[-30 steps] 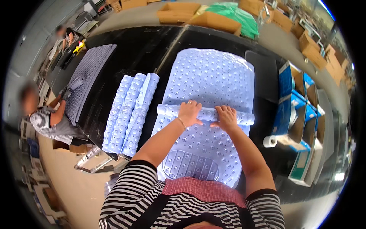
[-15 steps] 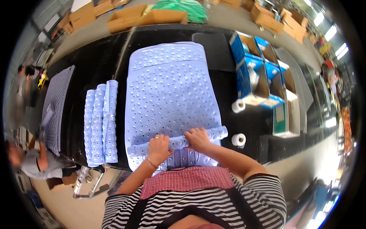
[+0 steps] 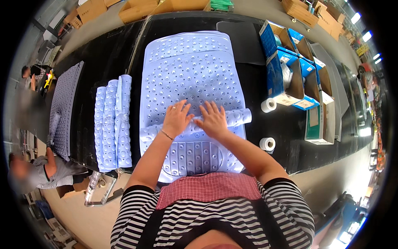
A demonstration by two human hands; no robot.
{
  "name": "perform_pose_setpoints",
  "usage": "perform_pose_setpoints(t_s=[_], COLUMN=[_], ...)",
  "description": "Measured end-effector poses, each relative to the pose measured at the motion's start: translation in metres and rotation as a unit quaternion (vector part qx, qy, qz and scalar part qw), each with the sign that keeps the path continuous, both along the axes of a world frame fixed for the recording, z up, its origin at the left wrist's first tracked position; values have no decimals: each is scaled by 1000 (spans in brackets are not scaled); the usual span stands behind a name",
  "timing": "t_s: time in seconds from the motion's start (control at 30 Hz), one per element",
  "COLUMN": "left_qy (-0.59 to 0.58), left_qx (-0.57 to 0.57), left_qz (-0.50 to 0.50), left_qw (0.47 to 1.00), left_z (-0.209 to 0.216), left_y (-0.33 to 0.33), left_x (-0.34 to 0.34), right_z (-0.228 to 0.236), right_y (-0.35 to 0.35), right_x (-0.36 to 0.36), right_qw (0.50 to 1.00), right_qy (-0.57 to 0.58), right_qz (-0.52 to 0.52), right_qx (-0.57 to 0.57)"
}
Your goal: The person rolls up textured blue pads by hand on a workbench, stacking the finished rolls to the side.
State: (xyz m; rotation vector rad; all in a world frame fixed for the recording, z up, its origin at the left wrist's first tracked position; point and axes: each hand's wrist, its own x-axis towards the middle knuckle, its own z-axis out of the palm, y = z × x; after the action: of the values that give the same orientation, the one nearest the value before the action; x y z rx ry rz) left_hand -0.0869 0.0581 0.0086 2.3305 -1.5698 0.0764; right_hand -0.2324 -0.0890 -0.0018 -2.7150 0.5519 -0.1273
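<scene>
A light-blue bath mat [image 3: 188, 72] covered in suction cups lies lengthwise before me, with at least one similar mat under it. Its near part is wound into a roll [image 3: 239, 118] running crosswise. On the left half of this roll rests my left hand [image 3: 177, 119], fingers spread and pointing away. My right hand [image 3: 212, 119] presses the middle of the roll, also open with fingers apart. Both palms hide part of the roll. Nearer my body, a mat's ribbed section [image 3: 194, 157] with larger cups shows.
Several rolled blue mats [image 3: 110, 124] lie side by side at left. Farther left are another mat [image 3: 66, 110] and co-workers. White tape rolls [image 3: 268, 105] and blue cardboard boxes [image 3: 286, 99] stand at right on the black table [image 3: 286, 153].
Both hands have moved away from my body, pushing the roll farther along the mat. Their fingers have gone from curled over the roll to spread. More of the ribbed section shows.
</scene>
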Motion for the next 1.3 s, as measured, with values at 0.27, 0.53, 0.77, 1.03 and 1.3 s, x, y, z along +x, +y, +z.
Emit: perform_pose_setpoints(t_s=[0.27, 0.53, 0.77, 1.03, 1.3], left_qy=[-3, 29, 61, 33, 16], left_qx=[21, 114, 174, 86, 67], left_qz=[56, 39, 9, 35, 45], left_qw=[998, 992, 983, 995, 997], left_z=[-3, 4, 23, 26, 1], left_y=[17, -15, 35, 55, 0], left_x=[-26, 28, -34, -83, -26], right_z=[-8, 17, 51, 12, -5], right_y=[-49, -39, -1, 2, -22], right_x=[62, 37, -29, -42, -10], right_qw=[998, 995, 986, 994, 1000], right_qy=[-55, 20, 116, 75, -7], right_qz=[-35, 67, 104, 73, -2], right_qx=[-10, -75, -52, -19, -5])
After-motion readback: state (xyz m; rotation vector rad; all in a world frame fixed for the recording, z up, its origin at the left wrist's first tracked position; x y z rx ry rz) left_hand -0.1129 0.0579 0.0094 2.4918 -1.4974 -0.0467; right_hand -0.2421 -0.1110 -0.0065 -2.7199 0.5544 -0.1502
